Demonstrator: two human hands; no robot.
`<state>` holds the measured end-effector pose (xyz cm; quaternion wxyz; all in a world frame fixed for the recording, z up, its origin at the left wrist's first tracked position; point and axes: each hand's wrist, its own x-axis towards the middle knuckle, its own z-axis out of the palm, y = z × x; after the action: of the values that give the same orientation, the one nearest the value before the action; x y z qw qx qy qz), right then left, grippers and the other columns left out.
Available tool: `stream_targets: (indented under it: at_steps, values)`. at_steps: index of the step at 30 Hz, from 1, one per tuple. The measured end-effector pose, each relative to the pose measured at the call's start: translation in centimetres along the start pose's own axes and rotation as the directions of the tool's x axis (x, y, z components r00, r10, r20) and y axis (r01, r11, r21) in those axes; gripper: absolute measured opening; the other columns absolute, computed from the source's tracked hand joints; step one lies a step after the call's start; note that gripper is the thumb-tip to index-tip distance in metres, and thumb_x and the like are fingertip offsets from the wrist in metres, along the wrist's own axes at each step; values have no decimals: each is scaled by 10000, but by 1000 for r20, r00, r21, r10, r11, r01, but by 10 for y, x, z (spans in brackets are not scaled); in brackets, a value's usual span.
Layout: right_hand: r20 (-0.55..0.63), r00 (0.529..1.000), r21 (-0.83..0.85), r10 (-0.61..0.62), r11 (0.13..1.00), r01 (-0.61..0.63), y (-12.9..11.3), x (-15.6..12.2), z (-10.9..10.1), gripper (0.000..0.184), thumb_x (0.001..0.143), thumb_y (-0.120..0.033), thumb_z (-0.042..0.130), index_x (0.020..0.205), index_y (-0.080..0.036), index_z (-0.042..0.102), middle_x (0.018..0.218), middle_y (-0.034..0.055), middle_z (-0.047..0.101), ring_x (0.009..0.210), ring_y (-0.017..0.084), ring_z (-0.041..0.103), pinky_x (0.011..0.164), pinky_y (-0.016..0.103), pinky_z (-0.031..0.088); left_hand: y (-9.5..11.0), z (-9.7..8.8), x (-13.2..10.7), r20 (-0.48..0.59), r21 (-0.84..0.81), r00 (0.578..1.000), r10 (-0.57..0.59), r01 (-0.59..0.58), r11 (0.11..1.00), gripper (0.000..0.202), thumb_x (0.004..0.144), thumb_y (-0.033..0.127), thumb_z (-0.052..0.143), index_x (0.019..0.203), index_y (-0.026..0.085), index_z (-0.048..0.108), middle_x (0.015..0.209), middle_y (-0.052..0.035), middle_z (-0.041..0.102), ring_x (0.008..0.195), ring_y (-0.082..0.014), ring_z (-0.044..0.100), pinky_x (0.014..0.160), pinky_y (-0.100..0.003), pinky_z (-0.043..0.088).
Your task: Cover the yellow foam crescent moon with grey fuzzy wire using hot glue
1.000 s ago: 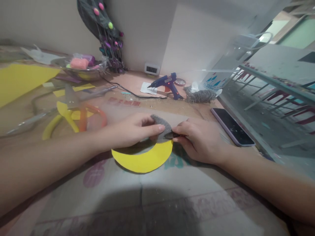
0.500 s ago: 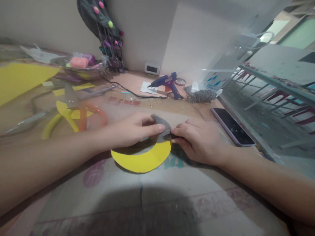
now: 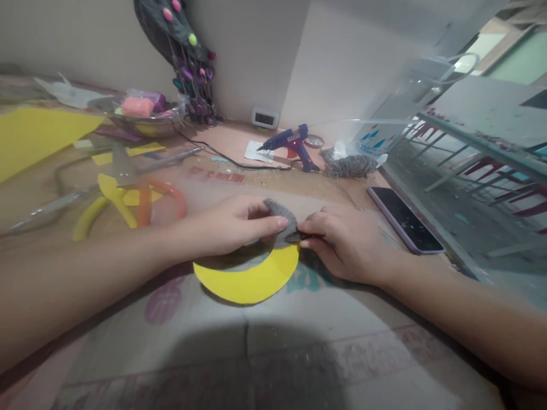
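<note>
A yellow crescent (image 3: 252,283) lies over the cardboard, its upper right end covered by grey, ribbed yarn wrapping (image 3: 282,219). My left hand (image 3: 231,225) grips this grey part, thumb on top and fingers behind. At its right edge, my right hand (image 3: 342,242) pinches a small dark pointed tool (image 3: 294,236) between thumb and forefinger. The tip of that tool touches the grey yarn just above the bare yellow; its exact kind is unclear. My left hand hides part of the crescent's inner side.
Orange-handled scissors (image 3: 164,191) and yellow-handled ones (image 3: 92,216) lie at left, near yellow sheet (image 3: 43,136). Behind are a blue glue gun (image 3: 293,142) with its cord, a grey yarn bundle (image 3: 350,165) and a bowl (image 3: 147,126). A phone (image 3: 405,219) lies at right.
Almost nothing differs. The crescent and my right hand have shifted very slightly to the right; both hands keep their grip.
</note>
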<state>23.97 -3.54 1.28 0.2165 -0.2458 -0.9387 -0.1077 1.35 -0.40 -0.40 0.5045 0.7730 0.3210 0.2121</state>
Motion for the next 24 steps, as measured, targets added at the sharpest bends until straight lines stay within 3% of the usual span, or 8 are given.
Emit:
stream_targets:
  at_steps: [12, 24]
  values:
    - [26, 997, -125, -72, 989, 75, 1, -2, 0, 187, 964, -240, 486, 917, -124, 626, 753, 46, 683, 640, 163, 511, 573, 294, 345, 1, 0, -1, -7, 3, 1000, -18, 18, 1000, 318, 889, 441, 513, 850, 154, 647, 802, -21, 657, 743, -151, 570, 681, -272, 466]
    - [7, 995, -139, -104, 985, 104, 0, -3, 0, 156, 953, -213, 513, 898, -125, 630, 787, 49, 697, 650, 159, 508, 581, 291, 354, 3, 0, -1, -3, 40, 1000, -17, 17, 999, 327, 886, 446, 500, 831, 155, 639, 782, -16, 646, 724, -146, 561, 657, -260, 457]
